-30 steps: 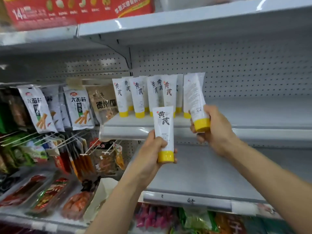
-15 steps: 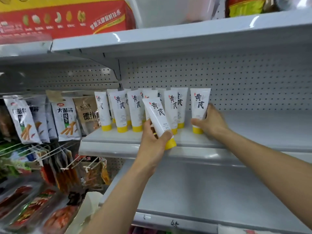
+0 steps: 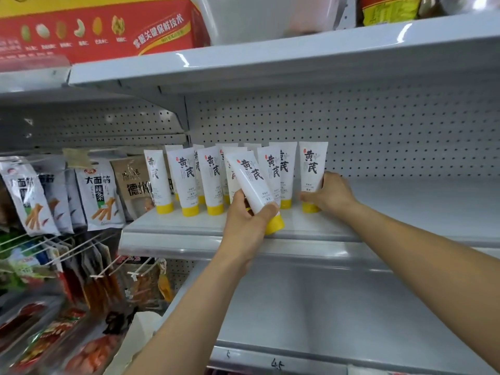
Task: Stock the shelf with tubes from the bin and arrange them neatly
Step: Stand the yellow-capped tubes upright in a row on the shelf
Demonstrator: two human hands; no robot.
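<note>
Several white tubes with yellow caps (image 3: 186, 180) stand cap-down in rows on the middle grey shelf (image 3: 405, 201). My left hand (image 3: 247, 220) grips one more tube (image 3: 253, 182), tilted to the left, just in front of the row near the shelf's front edge. My right hand (image 3: 328, 193) holds the rightmost tube (image 3: 312, 169) near its cap; this tube stands upright on the shelf at the row's right end. The bin is out of view.
Right of the tubes the middle shelf is bare. A lower grey shelf (image 3: 324, 307) lies beneath. Snack packets (image 3: 94, 193) hang on pegs at the left. A red carton (image 3: 102, 31) sits on the top shelf (image 3: 270, 55).
My right hand has set its tube upright at the right end of the row. My left hand has lifted its tube toward the shelf and tilted it.
</note>
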